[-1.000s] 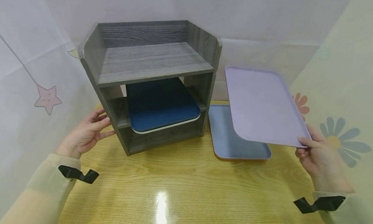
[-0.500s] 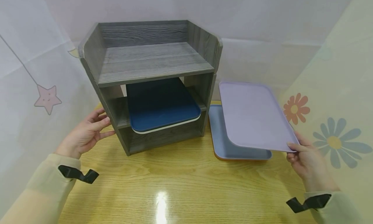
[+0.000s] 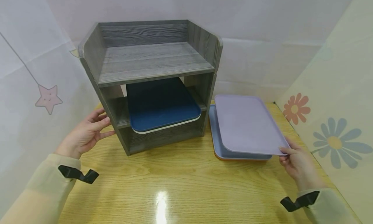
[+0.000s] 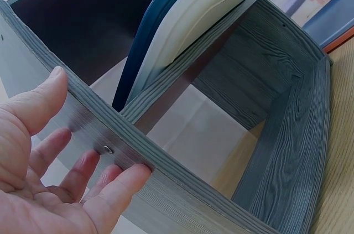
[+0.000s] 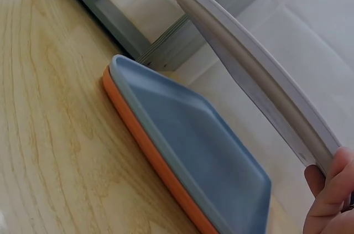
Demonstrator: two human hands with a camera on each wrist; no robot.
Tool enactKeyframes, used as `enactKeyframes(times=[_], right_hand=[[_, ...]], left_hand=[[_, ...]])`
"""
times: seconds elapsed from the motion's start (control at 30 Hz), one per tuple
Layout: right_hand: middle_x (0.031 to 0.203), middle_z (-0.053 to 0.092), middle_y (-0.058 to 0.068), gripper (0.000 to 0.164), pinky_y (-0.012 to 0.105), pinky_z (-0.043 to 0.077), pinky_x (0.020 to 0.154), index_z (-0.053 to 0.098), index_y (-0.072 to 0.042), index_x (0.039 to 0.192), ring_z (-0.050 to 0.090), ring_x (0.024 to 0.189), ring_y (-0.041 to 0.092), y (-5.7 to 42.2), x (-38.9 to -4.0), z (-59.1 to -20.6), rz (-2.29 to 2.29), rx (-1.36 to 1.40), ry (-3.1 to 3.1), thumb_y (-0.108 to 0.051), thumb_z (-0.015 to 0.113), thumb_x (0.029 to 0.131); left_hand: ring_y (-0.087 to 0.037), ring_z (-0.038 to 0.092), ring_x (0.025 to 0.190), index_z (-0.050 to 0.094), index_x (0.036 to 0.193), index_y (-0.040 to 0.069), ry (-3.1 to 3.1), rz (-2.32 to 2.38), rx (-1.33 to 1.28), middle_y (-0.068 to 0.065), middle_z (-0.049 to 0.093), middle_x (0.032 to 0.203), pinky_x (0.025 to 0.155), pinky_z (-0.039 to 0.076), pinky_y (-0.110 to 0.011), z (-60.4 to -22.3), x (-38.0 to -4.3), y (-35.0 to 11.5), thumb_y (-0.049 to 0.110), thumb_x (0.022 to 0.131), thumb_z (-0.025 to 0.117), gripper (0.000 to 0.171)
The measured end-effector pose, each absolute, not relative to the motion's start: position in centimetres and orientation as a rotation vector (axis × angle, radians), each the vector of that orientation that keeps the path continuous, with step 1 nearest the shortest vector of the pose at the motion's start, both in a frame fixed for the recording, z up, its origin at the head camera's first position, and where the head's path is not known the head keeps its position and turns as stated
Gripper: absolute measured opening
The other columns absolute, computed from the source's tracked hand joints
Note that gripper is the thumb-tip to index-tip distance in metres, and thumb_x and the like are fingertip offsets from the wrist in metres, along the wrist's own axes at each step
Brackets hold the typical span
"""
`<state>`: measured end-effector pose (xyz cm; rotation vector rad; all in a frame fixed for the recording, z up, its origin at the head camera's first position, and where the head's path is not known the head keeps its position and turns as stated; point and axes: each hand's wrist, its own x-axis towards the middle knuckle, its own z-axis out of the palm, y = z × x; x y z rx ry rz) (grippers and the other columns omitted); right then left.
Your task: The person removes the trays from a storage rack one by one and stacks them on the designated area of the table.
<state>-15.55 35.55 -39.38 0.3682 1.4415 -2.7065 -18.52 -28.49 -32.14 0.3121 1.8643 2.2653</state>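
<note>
My right hand pinches the near right corner of a lilac tray, thumb on top and fingers beneath. In the right wrist view the lilac tray is raised above a blue-grey tray, which lies stacked on an orange tray on the table. My left hand rests its fingertips against the left side panel of a grey wooden shelf unit; its thumb lies at the front edge in the left wrist view. On the middle shelf a dark blue tray sits on a cream tray, both jutting out in front.
The wooden table stretches in front of the shelf unit, with a glare spot near its front. A pale cloth backdrop with printed flowers and a star stands behind and at both sides. The shelf's right panel is close to the tray stack.
My right hand has brought the lilac tray down and to the left, so it now covers most of the blue-grey tray in the head view. My left hand stays where it was.
</note>
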Motion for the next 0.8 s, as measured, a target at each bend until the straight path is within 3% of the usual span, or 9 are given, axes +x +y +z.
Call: enactKeyframes(times=[0.1, 0.17, 0.57, 0.8], right_hand=[[0.087, 0.064, -0.005, 0.079, 0.019, 0.045, 0.044, 0.009, -0.025, 0.153, 0.054, 0.047, 0.011, 35.4, -15.7, -39.5, -2.628, 0.463, 1.514, 0.012, 0.046, 0.094], [0.085, 0.063, -0.006, 0.081, 0.019, 0.044, 0.043, 0.001, -0.022, 0.153, 0.054, 0.046, 0.01, 35.3, -15.9, -39.5, -2.582, 0.49, 1.561, 0.011, 0.045, 0.094], [0.084, 0.059, -0.01, 0.077, 0.021, 0.045, 0.044, 0.002, -0.019, 0.154, 0.053, 0.048, 0.01, 34.7, -16.9, -40.0, -2.425, 0.61, 1.689, 0.007, 0.045, 0.096], [0.08, 0.062, -0.003, 0.076, 0.021, 0.046, 0.044, 0.0, -0.019, 0.154, 0.055, 0.046, 0.01, 34.5, -17.1, -39.9, -2.387, 0.619, 1.702, 0.007, 0.043, 0.096]], left_hand=[[-0.01, 0.057, 0.109, 0.034, 0.142, 0.018, 1.867, 2.265, 0.311, -0.006, 0.034, 0.13, 0.083, 0.054, -0.035, -32.1, -18.5, -28.5, 0.007, 0.1, 0.05, 0.046], [-0.01, 0.057, 0.109, 0.034, 0.142, 0.018, 1.868, 2.266, 0.309, -0.006, 0.034, 0.13, 0.083, 0.054, -0.035, -32.1, -18.5, -28.5, 0.007, 0.1, 0.05, 0.046], [-0.01, 0.057, 0.109, 0.034, 0.141, 0.018, 1.861, 2.271, 0.321, -0.006, 0.034, 0.129, 0.083, 0.054, -0.034, -32.0, -18.4, -28.4, 0.006, 0.1, 0.05, 0.046], [-0.01, 0.057, 0.109, 0.034, 0.141, 0.018, 1.86, 2.27, 0.328, -0.007, 0.035, 0.129, 0.083, 0.054, -0.034, -32.1, -18.4, -28.4, 0.006, 0.1, 0.049, 0.046]])
